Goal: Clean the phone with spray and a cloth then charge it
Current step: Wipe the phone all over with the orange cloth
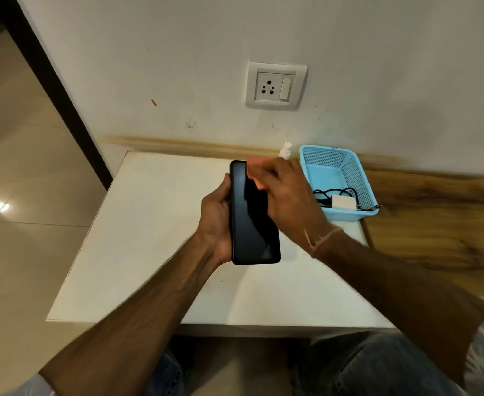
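Observation:
My left hand [216, 221] grips a black phone [253, 232] by its left edge, screen up, above the white table [149, 238]. My right hand [285, 195] lies over the phone's upper right part and holds a small pink cloth [253, 174] against the screen; the hand and cloth are blurred. Just behind my right hand stands a white spray bottle [286, 150], mostly hidden. A white charger plug [343, 202] with a black cable [335, 192] lies in a light blue basket [358, 172].
A white wall socket with a switch [275, 85] sits on the wall above the table. A wooden surface [440, 218] adjoins the table on the right. Tiled floor lies to the left. My knees in jeans are under the table's near edge.

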